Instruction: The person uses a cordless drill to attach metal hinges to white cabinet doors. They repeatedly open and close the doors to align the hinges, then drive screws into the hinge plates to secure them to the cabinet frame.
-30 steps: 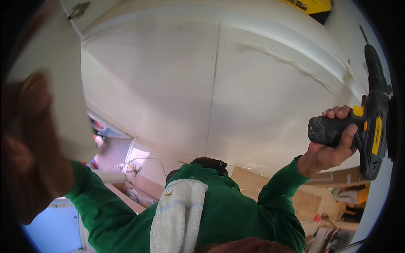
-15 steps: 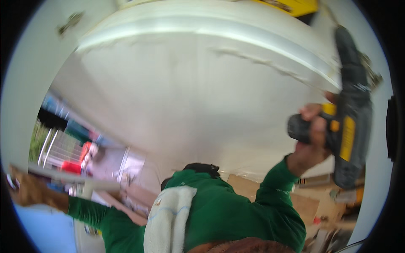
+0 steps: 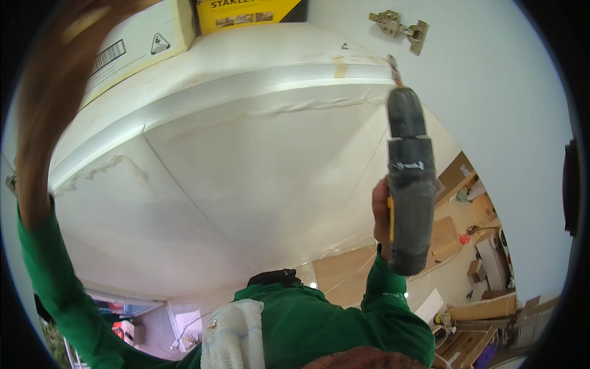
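My right hand grips a black and yellow cordless drill held nearly upright. A drill bit sticks up from its chuck, in front of the white shelf's right end and below a metal hinge. Raised at the upper left, my left hand is smeared by motion and partly cut off at the top rim. It overlaps a white cardboard box from my view; whether it touches the box I cannot tell.
A shelf with a pale metal front strip curves across the top. On it stands a yellow and black box. White cabinet panels flank me. Far below on the right lie cardboard pieces and a wooden crate.
My left arm has swung up from the lower left to the box. The drill has moved left, its bit now showing near the shelf end. The whole view has shifted.
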A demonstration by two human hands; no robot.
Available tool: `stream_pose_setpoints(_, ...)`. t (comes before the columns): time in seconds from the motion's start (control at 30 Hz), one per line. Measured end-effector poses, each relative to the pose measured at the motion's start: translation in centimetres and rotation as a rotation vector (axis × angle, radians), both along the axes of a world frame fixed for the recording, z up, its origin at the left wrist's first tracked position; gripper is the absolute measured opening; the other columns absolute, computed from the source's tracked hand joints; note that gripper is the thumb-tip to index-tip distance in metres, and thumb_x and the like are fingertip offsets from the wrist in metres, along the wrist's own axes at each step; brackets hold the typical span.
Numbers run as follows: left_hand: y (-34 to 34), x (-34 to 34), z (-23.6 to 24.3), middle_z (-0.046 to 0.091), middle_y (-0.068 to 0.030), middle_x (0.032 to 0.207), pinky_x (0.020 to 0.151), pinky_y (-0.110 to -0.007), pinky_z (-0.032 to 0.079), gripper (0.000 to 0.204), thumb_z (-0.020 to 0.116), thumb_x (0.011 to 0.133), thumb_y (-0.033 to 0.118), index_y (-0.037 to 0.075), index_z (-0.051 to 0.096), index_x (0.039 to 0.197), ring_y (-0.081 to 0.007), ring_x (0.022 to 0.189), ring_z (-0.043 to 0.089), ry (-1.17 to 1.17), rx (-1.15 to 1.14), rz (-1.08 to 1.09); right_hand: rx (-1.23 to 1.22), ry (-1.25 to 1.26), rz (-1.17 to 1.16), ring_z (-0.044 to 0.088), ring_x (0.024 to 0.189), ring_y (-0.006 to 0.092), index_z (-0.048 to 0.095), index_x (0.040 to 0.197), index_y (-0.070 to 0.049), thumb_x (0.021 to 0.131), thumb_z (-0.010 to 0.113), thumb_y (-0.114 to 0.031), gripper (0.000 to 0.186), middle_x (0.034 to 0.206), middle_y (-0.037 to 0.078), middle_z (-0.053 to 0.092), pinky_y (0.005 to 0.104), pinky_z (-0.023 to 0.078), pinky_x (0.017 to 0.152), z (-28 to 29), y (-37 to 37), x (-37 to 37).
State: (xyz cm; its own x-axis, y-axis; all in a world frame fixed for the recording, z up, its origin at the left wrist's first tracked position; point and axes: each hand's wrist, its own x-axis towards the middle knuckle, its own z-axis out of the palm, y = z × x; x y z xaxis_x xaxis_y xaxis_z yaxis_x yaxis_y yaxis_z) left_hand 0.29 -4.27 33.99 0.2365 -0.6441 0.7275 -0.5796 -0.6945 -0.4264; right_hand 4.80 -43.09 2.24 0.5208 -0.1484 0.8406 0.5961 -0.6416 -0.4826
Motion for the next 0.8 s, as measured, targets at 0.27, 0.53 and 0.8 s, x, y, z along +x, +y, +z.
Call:
stream_pose_setpoints(0.27,-9.9,23.5,0.1,0.08,-0.018,0.112,0.084,-0.035,0.062,0.026,0.073,0.096,0.008,0.0,0.077,0.121,-0.0267,0.093,0.076,0.523,0.134,-0.121,0.505,0.215,0.223,0.064,0.104,0.0168,0.058,0.139,-0.004,0.1,0.07,-0.005,0.041,0.121,0.009,0.068,0.03,0.053,0.089,-1.3,-0.9,-5.1)
stream_pose_setpoints(0.53,-9.1,31.4,-3.7,0.081,-0.0174,0.106,0.076,-0.036,0.059,0.031,0.077,0.093,0.007,0.005,0.079,0.124,-0.0235,0.085,0.074,0.738,0.283,-0.324,0.0,-0.014,-0.318,0.065,0.084,0.0115,0.063,0.131,-0.002,0.1,0.07,-0.005,0.031,0.1,0.005,0.07,0.0281,0.052,0.072,1.8,3.3,-6.9)
stream_pose_setpoints(0.8,-11.1,30.2,-3.7,0.08,-0.0177,0.096,0.075,-0.038,0.058,0.018,0.075,0.093,0.009,-0.003,0.081,0.105,-0.0243,0.083,0.073,0.671,0.285,-0.294,-0.181,0.056,-0.437,0.064,0.08,0.0088,0.073,0.117,-0.006,0.098,0.079,-0.012,0.021,0.092,0.001,0.07,0.0279,0.053,0.071,3.5,5.4,-7.7)
